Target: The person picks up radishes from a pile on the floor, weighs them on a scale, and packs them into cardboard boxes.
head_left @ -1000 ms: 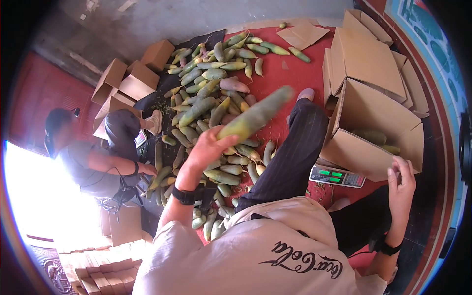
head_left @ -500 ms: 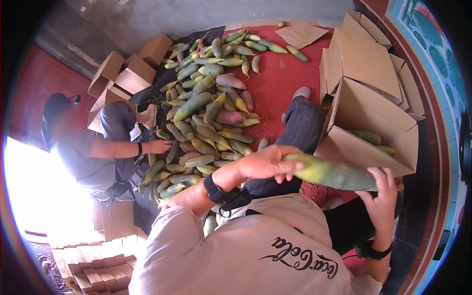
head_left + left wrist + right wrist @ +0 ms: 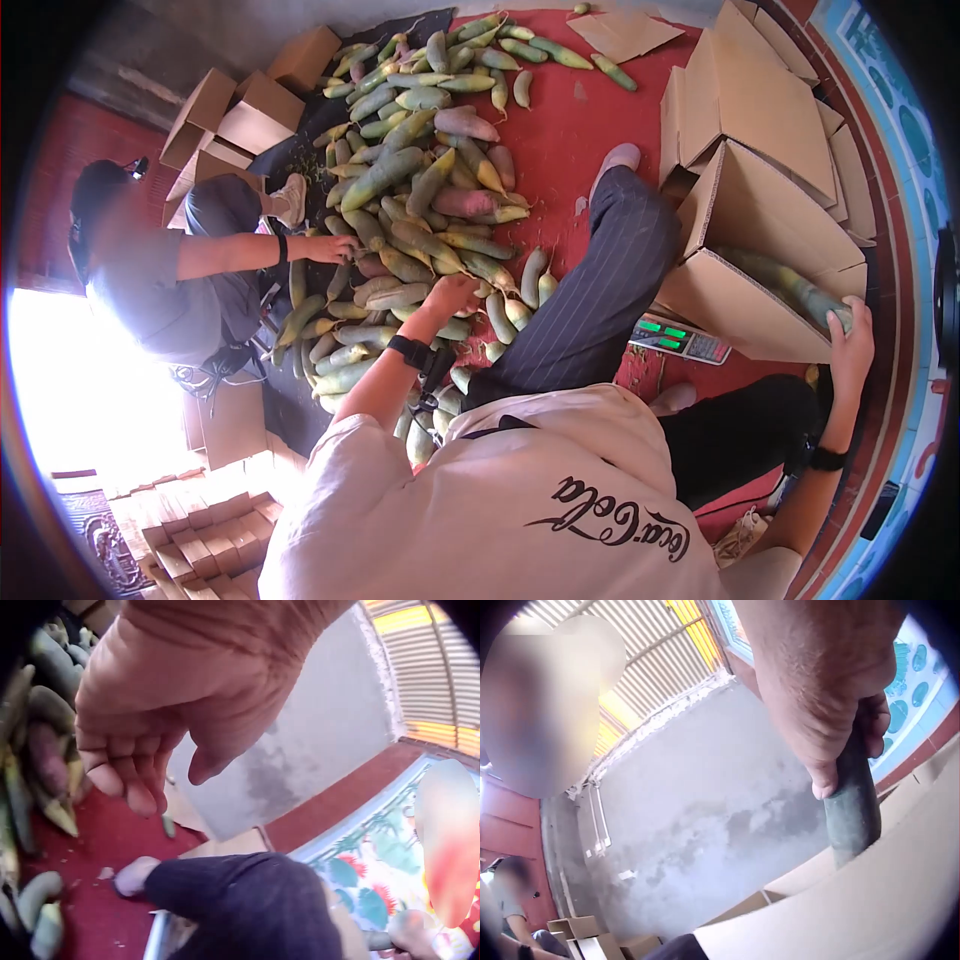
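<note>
Green radishes (image 3: pixel 385 178) lie in a big heap on the red cloth. My left hand (image 3: pixel 455 298) hangs over the heap's near right side; in the left wrist view this hand (image 3: pixel 172 697) holds nothing, its fingers loosely bent. With my right hand (image 3: pixel 850 345) I grip the end of a long green radish (image 3: pixel 790 285), which slants into the open carton (image 3: pixel 735 305). The right wrist view has my fingers (image 3: pixel 825 780) wrapped round that radish (image 3: pixel 853 814) above the cardboard edge.
A scale (image 3: pixel 680 340) with green digits sits under the carton's left side. More cartons (image 3: pixel 750 110) stand behind it. At the left another person (image 3: pixel 160 280) reaches into the heap, near open boxes (image 3: pixel 260 115). My bent leg (image 3: pixel 625 260) lies between heap and carton.
The radish has passed from my left hand to my right and moved into the carton. My left hand has let go and swung back over the heap.
</note>
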{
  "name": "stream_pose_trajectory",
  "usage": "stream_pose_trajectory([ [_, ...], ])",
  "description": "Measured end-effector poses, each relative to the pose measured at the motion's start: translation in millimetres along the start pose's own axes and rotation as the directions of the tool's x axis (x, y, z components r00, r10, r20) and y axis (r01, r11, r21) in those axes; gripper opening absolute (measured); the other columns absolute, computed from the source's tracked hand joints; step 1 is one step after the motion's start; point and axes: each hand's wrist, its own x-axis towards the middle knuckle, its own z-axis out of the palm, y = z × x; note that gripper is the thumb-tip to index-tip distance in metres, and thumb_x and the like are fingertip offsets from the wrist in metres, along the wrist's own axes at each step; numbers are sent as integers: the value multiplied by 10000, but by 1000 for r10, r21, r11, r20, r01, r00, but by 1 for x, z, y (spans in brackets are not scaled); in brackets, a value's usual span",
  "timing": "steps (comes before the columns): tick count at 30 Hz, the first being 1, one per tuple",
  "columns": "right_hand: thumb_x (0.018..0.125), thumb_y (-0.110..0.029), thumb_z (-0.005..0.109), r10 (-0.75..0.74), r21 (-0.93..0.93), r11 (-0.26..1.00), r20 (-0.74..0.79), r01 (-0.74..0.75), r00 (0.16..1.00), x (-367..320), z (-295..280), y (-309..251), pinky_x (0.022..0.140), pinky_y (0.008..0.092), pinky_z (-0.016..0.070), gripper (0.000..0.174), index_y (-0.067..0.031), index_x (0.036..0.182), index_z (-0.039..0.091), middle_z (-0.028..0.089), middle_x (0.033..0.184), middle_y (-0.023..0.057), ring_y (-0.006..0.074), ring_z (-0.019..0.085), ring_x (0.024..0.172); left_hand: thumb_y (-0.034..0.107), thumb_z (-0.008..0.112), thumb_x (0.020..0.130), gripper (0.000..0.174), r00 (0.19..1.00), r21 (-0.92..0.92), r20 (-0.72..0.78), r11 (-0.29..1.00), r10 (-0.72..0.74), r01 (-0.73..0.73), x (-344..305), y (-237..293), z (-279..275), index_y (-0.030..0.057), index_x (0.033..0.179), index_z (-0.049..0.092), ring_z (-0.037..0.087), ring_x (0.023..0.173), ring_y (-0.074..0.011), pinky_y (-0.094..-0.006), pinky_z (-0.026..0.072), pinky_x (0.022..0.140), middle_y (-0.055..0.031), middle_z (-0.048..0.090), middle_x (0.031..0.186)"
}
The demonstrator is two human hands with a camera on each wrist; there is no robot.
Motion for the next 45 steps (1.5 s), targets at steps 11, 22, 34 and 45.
stream_pose_trajectory([
  [11, 800, -83, 555, 106, 127, 980, 316, -152, 943, 37, 57, 72, 805, 288, 423, 245, 13, 1026, 550, 598, 967, 124, 207, 571, 914, 294, 553, 752, 263, 987, 596, 159, 800, -36, -67, 58, -131, 19, 129, 945, 622, 593, 884, -263, -354, 455, 771, -111, 631, 904],
  [22, 919, -219, 446, 177, 222, 961, -45, -163, 983, -9, 57, 26, 718, 268, 451, 288, 31, 976, 577, 607, 878, 97, 159, 579, 767, 251, 597, 703, 399, 971, 649, 234, 751, -43, -123, 55, -147, 52, 105, 1073, 576, 554, 993, -316, -379, 428, 871, -148, 591, 1057],
  [34, 934, -231, 408, 193, 242, 953, -15, -184, 981, -3, 58, 23, 702, 264, 449, 323, 36, 916, 587, 605, 806, 87, 152, 574, 740, 204, 690, 643, 449, 836, 797, 517, 460, -184, -391, 126, -252, 82, -47, 980, 530, 615, 816, -249, -402, 468, 710, -182, 618, 818],
  [45, 939, -239, 392, 212, 218, 954, -2, -207, 977, -5, 58, 24, 670, 270, 452, 335, 28, 897, 590, 596, 781, 78, 150, 566, 708, 215, 711, 564, 363, 906, 726, 246, 685, -344, 63, 64, -208, 82, -23, 827, 634, 639, 699, -258, -373, 505, 619, -168, 642, 806],
])
